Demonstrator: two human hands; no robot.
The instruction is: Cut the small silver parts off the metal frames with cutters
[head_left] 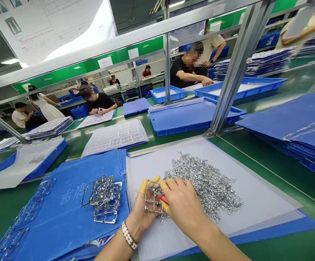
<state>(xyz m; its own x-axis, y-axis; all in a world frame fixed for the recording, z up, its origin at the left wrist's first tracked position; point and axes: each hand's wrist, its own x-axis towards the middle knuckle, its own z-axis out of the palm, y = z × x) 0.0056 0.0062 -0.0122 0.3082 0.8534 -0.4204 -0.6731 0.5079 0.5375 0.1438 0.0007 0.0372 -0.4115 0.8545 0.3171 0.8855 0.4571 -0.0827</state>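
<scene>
My left hand (139,213), with yellow finger cots on its fingertips, holds a square silvery metal sprue frame (153,211) with thin crossbars, tilted towards me. Over its right side, my right hand (184,204) is closed around a small red-handled tool (163,199), whose working end I cannot make out. Its fingers wear yellow cots too. Behind and right of my hands, a heap of small shiny metal pieces (201,181) lies spread on a whitish translucent sheet (257,195). More sprue frames (105,197) are piled on the blue sheets (65,224) to the left.
Further sprue frames (24,217) line the blue sheets' left edge. Beyond stand a blue tray (179,125) and a metal post (237,69). Blue sheets (290,119) are stacked at right. Several people work across the green bench (257,156).
</scene>
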